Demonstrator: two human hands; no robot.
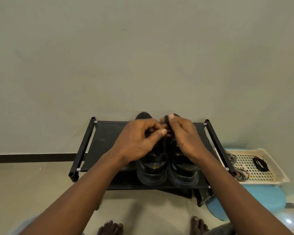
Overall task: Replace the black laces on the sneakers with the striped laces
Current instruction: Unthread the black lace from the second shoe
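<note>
Two black sneakers stand side by side on a black shoe rack [107, 138], heels toward me: the left sneaker [152, 168] and the right sneaker [183, 168]. Both hands work over the laces between them. My left hand [139, 139] pinches a black lace [166, 122] between thumb and fingers. My right hand [183, 134] grips a loop of the same black lace, which curls over its fingertips. Which sneaker the lace belongs to is hidden by the hands. Striped laces [243, 173] lie in a cream tray [278, 173] at the right, beside a loose black lace [260, 163].
The rack stands against a plain wall [143, 56] on a pale floor. The tray rests on a blue stool [255, 199] right of the rack. My bare feet [110, 228] show at the bottom edge.
</note>
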